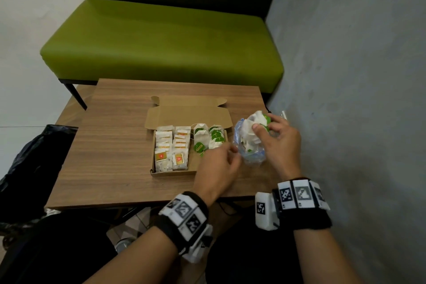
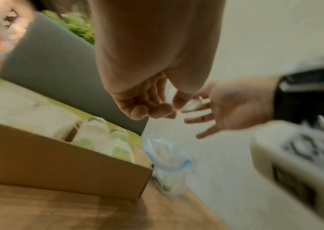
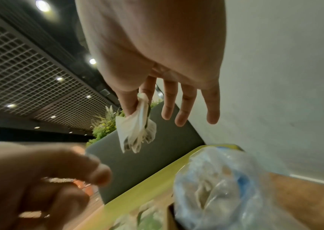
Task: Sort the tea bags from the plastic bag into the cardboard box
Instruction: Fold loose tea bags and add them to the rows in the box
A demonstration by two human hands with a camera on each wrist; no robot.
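Note:
An open cardboard box (image 1: 170,172) lies mid-table. It holds rows of yellow-tagged tea bags (image 1: 171,147) on the left and green-tagged tea bags (image 1: 209,137) on the right. Just right of it sits a crumpled clear-blue plastic bag (image 1: 252,158) (image 3: 216,186). Above that bag, my right hand (image 1: 262,125) (image 3: 137,107) pinches a small bunch of white tea bags (image 3: 135,132) between thumb and forefinger, its other fingers straight. My left hand (image 1: 221,159) (image 2: 167,107) hovers by the box's front right corner, close to the bag, with loosely curled fingers that hold nothing.
The wooden table (image 1: 115,145) butts against a grey wall (image 1: 345,99) on the right. A green bench (image 1: 161,41) stands behind it. A black bag (image 1: 34,157) sits on the floor to the left. The box's lid flap (image 1: 189,113) lies open toward the bench.

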